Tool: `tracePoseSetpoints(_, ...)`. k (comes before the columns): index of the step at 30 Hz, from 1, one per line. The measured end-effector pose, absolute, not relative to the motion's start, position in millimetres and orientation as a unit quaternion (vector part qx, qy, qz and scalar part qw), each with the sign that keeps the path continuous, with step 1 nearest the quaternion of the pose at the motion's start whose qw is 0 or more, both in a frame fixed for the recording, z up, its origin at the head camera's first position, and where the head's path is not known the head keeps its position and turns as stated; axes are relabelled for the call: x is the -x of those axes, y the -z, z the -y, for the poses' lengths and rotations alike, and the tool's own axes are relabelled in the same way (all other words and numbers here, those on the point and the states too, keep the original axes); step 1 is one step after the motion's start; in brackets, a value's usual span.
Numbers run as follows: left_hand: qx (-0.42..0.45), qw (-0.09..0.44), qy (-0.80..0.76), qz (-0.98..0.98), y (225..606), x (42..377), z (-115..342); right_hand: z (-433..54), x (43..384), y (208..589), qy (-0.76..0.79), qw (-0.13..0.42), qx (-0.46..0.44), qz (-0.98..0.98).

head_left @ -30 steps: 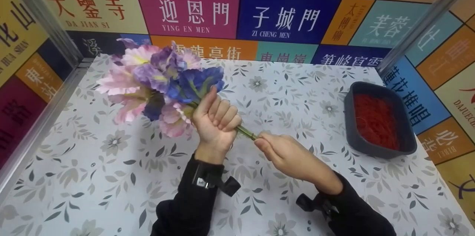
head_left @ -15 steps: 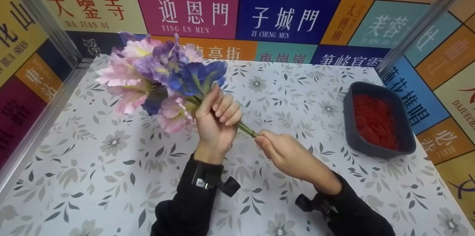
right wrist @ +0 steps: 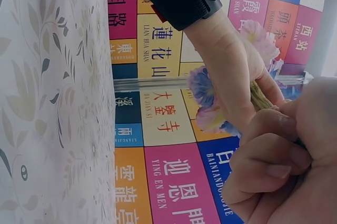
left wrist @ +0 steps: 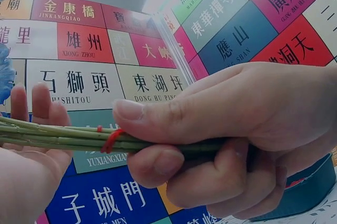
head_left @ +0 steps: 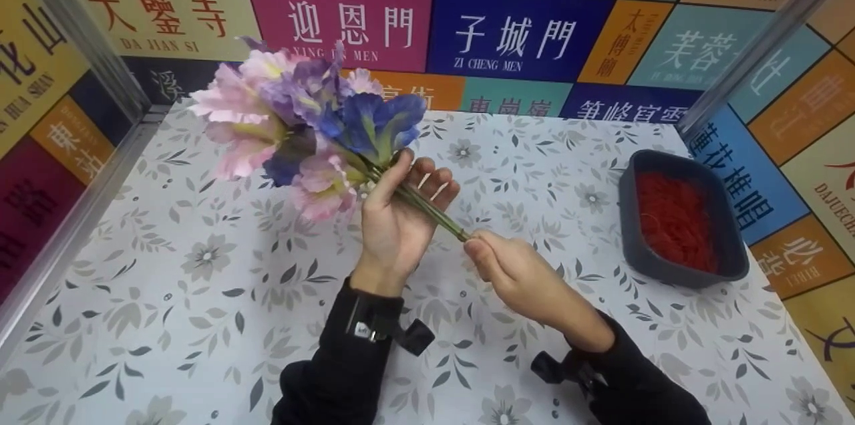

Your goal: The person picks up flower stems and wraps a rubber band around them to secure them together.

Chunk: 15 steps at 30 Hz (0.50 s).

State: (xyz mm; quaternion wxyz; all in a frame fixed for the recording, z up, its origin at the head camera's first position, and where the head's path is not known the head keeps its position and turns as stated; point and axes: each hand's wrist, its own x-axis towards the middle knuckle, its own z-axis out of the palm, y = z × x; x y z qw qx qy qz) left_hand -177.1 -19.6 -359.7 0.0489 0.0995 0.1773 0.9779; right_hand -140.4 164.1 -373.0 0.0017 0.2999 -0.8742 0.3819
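Note:
A bouquet of artificial flowers (head_left: pixel 314 117) in pink, purple and blue is held up over the table, blooms toward the upper left. Its green stems (head_left: pixel 431 208) slant down to the right. My right hand (head_left: pixel 528 278) grips the stem ends between thumb and curled fingers. Across the palm of my left hand (head_left: pixel 401 231) lie the stems just below the blooms; its fingers are loosened and the thumb is up beside the stems. In the left wrist view a thin red band (left wrist: pixel 111 140) wraps the stems right beside the right hand's fingertips.
At the right of the table stands a dark grey box (head_left: pixel 741 264) with a heap of thin red strands (head_left: pixel 678 221) that look like rubber bands. A floral cloth (head_left: pixel 220 331) covers the table. Walls of coloured sign panels (head_left: pixel 340 24) enclose its back and sides.
My left hand's fingers have uncurled from the stems. The bouquet has risen slightly and shifted right. My right hand keeps its grip on the stem ends.

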Motion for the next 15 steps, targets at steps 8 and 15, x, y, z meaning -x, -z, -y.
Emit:
tracePoseSetpoints(8,-0.141,0.074,-0.96,-0.232,360,177,16,-170,144,369,-0.439,0.026,-0.259,0.86)
tracePoseSetpoints(15,-0.149,0.026,-0.923,-0.355,357,174,7,-170,146,366,-0.521,0.05,-0.228,0.821)
